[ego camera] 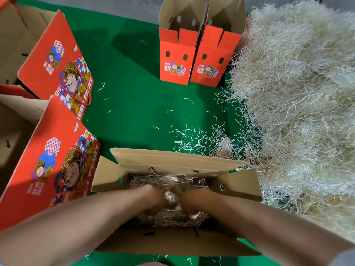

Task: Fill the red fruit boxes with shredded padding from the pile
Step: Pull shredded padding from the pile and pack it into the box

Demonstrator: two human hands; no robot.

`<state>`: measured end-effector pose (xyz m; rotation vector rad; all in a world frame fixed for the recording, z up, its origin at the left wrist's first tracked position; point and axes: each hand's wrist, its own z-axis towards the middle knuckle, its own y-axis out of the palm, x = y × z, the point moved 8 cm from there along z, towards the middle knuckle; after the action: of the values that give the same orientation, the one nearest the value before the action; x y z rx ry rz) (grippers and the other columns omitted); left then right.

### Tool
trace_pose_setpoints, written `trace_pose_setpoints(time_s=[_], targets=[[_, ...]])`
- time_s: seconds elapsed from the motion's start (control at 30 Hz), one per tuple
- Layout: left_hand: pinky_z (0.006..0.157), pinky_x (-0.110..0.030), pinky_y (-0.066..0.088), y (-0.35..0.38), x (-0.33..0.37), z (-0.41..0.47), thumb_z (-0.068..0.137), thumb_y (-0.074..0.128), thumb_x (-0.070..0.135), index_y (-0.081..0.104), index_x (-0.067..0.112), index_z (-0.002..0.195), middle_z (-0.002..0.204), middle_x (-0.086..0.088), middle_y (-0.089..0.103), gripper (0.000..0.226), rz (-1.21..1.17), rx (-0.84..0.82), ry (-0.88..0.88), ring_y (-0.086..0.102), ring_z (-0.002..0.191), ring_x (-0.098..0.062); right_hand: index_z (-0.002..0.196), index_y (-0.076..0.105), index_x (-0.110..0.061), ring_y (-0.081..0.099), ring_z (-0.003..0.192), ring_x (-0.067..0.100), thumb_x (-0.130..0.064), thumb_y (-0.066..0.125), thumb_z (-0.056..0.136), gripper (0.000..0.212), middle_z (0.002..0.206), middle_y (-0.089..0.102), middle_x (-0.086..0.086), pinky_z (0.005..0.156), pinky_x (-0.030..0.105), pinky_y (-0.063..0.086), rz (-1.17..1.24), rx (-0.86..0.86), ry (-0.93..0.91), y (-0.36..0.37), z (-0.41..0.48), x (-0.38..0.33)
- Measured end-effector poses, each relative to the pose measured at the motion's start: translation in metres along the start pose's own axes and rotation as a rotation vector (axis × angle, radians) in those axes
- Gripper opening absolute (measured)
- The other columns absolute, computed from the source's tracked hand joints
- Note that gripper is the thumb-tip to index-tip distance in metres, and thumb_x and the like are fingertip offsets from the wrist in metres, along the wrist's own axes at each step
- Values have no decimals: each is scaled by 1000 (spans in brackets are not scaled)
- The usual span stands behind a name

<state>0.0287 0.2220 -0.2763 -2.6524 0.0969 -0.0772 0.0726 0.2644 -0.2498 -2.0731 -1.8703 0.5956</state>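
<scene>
1. The left hand (156, 198) and the right hand (189, 205) are both down inside an open brown-lined fruit box (172, 162). They meet in the middle of it, on the shredded padding in the box (153, 181).
2. The fingers of both hands are blurred and half buried in the strands, so I cannot tell whether they are spread or closed on a clump.
3. The box's flaps stand open on every side of the fingers. A dark cord end shows at the far wall and another at the near wall.
4. To the right of the fingers, and beyond them, lies the big pile of pale shredded padding (297, 93). Loose strands (194, 139) trail from it across the green surface (134, 102), just past the box's far flap.
5. Left of the fingers a red fruit box (38, 189) leans against the open one. It carries a cartoon figure and the word "FRUIT" in large letters. Its small logo and other characters are too small to read.
6. Farther left and ahead lies a second red fruit box (48, 64) with the same artwork, a red rope handle (84, 89) and "FRUIT" again, partly cut off.
7. Well ahead of the fingers two smaller red boxes stand upright side by side and touching: one (175, 64) on the left, one (211, 68) on the right. Their top flaps are raised, and the print on them is illegible.
</scene>
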Motion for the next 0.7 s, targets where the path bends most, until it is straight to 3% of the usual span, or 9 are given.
trace_pose_setpoints(time_s=[0.07, 0.13, 0.27, 0.4, 0.43, 0.5, 0.57, 0.63, 0.7], targets=[[110, -60, 19, 16, -13, 3, 90, 57, 21, 31, 20, 144, 156, -11, 4, 60, 60, -43, -50, 11, 142, -36, 146, 27, -14, 24, 135, 36, -9, 58, 87, 66, 155, 6, 12, 100, 45, 37, -102, -65, 56, 13, 1, 9], [110, -62, 14, 32, -25, 7, 91, 55, 30, 32, 19, 144, 156, -10, 8, 59, 119, -110, -88, 9, 142, -34, 138, 40, -11, 16, 138, 36, -11, 60, 85, 57, 155, 6, 10, 107, 47, 31, -212, -101, 31, 24, 2, 11], [109, -54, 23, 41, -32, 9, 92, 52, 37, 37, 17, 141, 152, -12, 23, 56, 194, -218, -78, 23, 138, -31, 123, 54, -7, 42, 124, 33, -15, 55, 89, 35, 138, 41, 15, 101, 46, 37, -414, -212, -42, 42, -7, 14], [110, -58, 21, 44, -35, 3, 94, 48, 34, 36, 15, 142, 151, -13, 23, 53, 165, -226, -78, 21, 139, -33, 126, 50, -1, 51, 112, 35, -12, 48, 93, 35, 124, 53, 17, 87, 42, 44, -268, -274, -68, 47, -32, 23], [104, -58, 30, 42, -32, 1, 94, 48, 29, 42, 13, 138, 147, -16, 31, 48, 145, -211, -55, 30, 134, -34, 131, 47, -4, 51, 114, 35, -10, 47, 92, 39, 127, 52, 16, 88, 43, 45, -223, -264, -94, 44, -37, 19], [79, -44, 48, 26, -23, -4, 93, 50, 22, 54, 7, 125, 128, -16, 51, 36, 93, -103, -11, 53, 112, -32, 138, 40, -13, 52, 114, 31, -3, 48, 90, 50, 132, 50, 12, 86, 40, 48, -129, -181, -137, 30, -43, 11], [65, -35, 47, -1, -14, -10, 91, 53, 21, 61, 7, 110, 109, -12, 62, 25, 31, 106, -22, 61, 91, -26, 128, 50, -5, 60, 97, 26, 1, 50, 87, 41, 118, 60, 13, 71, 32, 50, -71, -43, -93, 3, -41, 11], [67, -35, 49, -23, -2, -15, 89, 53, 17, 62, 4, 104, 103, -13, 64, 21, -22, 268, 19, 63, 89, -27, 107, 60, 2, 63, 89, 29, 1, 50, 87, 22, 103, 65, 15, 65, 31, 50, -54, 138, -38, -25, -32, 15], [75, -38, 51, -17, 13, -11, 88, 54, 8, 58, -2, 109, 108, -18, 62, 23, -36, 195, 108, 61, 95, -32, 111, 58, 3, 61, 97, 31, 1, 49, 88, 25, 110, 62, 16, 74, 34, 50, 28, 184, -63, -31, -14, 10]])
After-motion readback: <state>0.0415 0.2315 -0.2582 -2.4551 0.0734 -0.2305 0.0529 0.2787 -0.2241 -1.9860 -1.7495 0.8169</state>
